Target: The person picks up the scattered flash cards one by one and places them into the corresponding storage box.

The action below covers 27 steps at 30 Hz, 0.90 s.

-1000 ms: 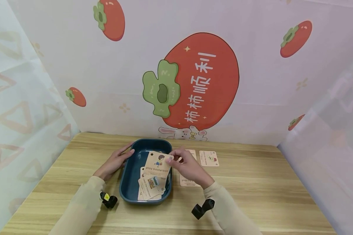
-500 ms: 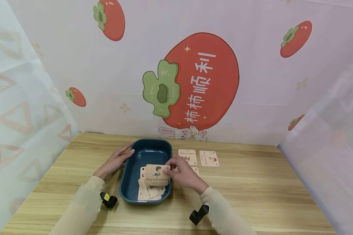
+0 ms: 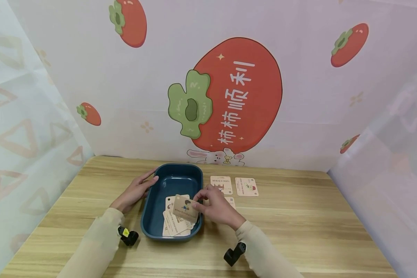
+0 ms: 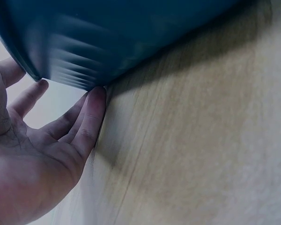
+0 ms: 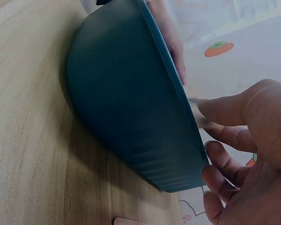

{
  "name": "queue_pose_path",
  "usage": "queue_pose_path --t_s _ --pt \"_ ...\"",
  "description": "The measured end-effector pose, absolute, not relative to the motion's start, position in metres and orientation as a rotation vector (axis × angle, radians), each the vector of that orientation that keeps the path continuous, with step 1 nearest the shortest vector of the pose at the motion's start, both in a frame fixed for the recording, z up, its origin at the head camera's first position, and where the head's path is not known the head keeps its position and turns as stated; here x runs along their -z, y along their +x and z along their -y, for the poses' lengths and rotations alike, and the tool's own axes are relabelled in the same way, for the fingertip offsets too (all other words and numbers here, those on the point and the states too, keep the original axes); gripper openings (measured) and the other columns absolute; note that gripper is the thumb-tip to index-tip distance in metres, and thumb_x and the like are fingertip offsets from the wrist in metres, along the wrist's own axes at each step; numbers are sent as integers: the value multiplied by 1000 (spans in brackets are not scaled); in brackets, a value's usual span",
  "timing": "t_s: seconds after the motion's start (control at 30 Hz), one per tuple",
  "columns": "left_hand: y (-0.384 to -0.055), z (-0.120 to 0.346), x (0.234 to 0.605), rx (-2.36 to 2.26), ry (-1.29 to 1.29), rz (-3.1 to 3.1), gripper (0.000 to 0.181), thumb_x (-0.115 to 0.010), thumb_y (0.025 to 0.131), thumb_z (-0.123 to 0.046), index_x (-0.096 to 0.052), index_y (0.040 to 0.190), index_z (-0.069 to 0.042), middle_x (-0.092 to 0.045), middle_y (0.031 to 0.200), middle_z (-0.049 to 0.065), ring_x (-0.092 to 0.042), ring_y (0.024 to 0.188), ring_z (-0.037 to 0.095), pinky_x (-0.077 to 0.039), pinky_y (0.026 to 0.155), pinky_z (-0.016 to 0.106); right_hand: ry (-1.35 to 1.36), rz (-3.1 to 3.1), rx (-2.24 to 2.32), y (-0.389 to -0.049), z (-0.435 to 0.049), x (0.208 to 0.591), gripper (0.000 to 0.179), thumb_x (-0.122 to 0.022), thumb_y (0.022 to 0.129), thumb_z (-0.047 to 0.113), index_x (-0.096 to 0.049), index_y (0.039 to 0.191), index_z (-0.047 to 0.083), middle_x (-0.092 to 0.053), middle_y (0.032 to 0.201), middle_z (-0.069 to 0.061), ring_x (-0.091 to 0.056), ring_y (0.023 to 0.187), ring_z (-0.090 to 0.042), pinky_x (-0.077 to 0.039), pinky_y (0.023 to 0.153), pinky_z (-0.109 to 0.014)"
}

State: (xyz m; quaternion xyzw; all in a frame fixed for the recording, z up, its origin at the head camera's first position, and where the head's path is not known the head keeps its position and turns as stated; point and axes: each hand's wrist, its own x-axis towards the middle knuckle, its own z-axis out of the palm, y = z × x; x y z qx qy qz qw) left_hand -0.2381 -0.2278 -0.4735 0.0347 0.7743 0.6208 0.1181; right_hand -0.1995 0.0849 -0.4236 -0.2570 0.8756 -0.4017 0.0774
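My right hand pinches the corner of a beige picture card, printed with a child and basketball wording, above the right side of a dark blue plastic bin. The card is tilted and covers part of several other cards lying overlapped at the bin's near end. My left hand rests against the bin's left side near the far corner, thumb at the rim. In the left wrist view, fairly straight fingers touch the bin's outer wall. In the right wrist view the bin's wall hides most of the card.
Right of the bin, a "take a break" card and another picture card lie on the wooden table. A further card is partly hidden behind my right hand. A persimmon-printed cloth stands behind the table.
My right hand has moved down and slightly left, lowering the basketball card toward the cards in the bin and turning it to a tilt. The left hand stays in place.
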Motion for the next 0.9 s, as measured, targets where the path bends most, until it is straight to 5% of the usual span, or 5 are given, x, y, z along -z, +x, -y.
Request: queue_pose_path --t_s 0.47,0.9 --pt "-240 229 476 -1842 94 -2242 67 -50 105 -48 -26 163 -23 -54 143 23 -62 121 30 -52 100 43 -771 -2616 1247 -201 -90 422 17 -75 94 19 -74 107 7 -59 103 -13 -46 99 -22 -39 83 -41" --pt "-238 226 472 -1841 100 -2232 68 -50 106 -47 -24 163 -22 -48 149 24 -56 128 34 -49 103 46 -776 -2602 1276 -197 -98 414 15 -75 94 21 -75 106 12 -58 101 -10 -50 100 -28 -43 81 -40"
